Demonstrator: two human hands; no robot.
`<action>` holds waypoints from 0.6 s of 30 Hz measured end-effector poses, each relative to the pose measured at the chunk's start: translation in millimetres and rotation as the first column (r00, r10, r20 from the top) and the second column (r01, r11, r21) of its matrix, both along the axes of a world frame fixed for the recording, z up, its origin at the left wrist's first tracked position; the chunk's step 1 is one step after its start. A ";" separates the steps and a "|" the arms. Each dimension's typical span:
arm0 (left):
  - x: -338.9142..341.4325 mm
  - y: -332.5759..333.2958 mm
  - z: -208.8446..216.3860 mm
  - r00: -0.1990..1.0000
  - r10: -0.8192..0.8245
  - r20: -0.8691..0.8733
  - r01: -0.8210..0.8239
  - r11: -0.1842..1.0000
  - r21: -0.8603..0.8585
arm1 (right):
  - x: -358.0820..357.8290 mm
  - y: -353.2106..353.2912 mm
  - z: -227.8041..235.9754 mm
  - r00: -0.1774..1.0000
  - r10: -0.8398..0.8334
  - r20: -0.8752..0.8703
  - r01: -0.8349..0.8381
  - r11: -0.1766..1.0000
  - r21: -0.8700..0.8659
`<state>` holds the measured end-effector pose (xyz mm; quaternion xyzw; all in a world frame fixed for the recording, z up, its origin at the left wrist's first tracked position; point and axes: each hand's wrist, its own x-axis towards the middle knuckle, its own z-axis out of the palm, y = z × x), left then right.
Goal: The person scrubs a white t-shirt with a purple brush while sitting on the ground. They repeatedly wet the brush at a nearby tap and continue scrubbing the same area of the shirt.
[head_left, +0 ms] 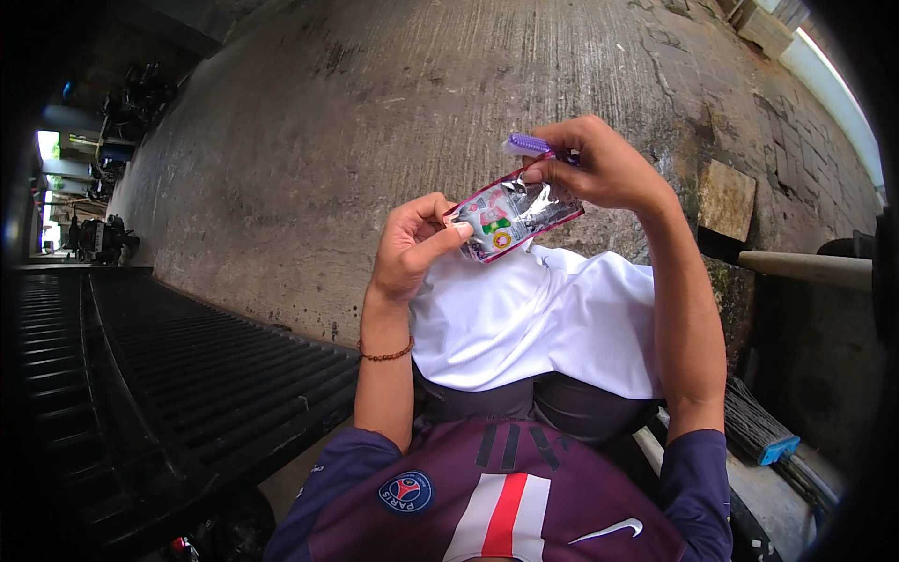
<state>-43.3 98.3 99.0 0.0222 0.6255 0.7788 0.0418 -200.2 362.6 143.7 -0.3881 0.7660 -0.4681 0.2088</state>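
Note:
A small shiny sachet with pink edges and printed pictures is held tilted above my lap. My left hand grips its lower left end, thumb pressed flat on the front. At the upper right end, my right hand is closed with thumb and fingers on the sachet's edge. A small purple ridged piece sticks out beside the right fingers; whether it is separate from the sachet or held on its own, I cannot tell. Below both hands, a white cloth is spread over my thighs.
A black slatted panel stands at the left. A broom with a blue part lies at the lower right, near a pale pole and a square slab. Motorcycles stand far left on the rough concrete floor.

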 end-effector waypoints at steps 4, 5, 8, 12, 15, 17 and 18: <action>-0.4 2.1 1.8 1.000 0.020 0.007 -0.020 0.999 0.040 | -2.9 4.6 -6.6 0.995 0.031 0.092 -0.022 0.995 -0.098; 0.1 2.0 2.1 1.000 0.024 0.007 -0.024 0.999 0.036 | -3.4 5.5 -6.7 0.995 0.030 0.096 -0.023 0.997 -0.071; 0.8 1.6 1.3 0.999 0.033 0.006 -0.033 0.999 0.026 | -4.8 7.3 -5.0 0.994 0.022 0.103 -0.022 1.000 0.005; 0.5 2.2 -1.4 0.999 0.034 0.009 -0.034 0.999 0.022 | -6.1 8.3 -9.3 0.996 0.035 0.081 -0.036 0.999 0.015; 0.5 3.9 1.0 1.000 0.027 0.009 -0.027 1.000 0.014 | -6.0 8.4 -11.7 0.997 0.064 0.034 -0.063 0.998 -0.021; 0.7 4.0 0.8 1.000 0.023 0.008 -0.023 1.000 0.014 | -5.3 7.5 -10.2 0.997 0.079 0.015 -0.078 0.997 -0.025; 0.6 4.0 0.2 1.000 0.023 0.006 -0.023 1.000 0.020 | -5.0 7.2 -7.9 0.996 0.085 0.014 -0.085 0.996 -0.018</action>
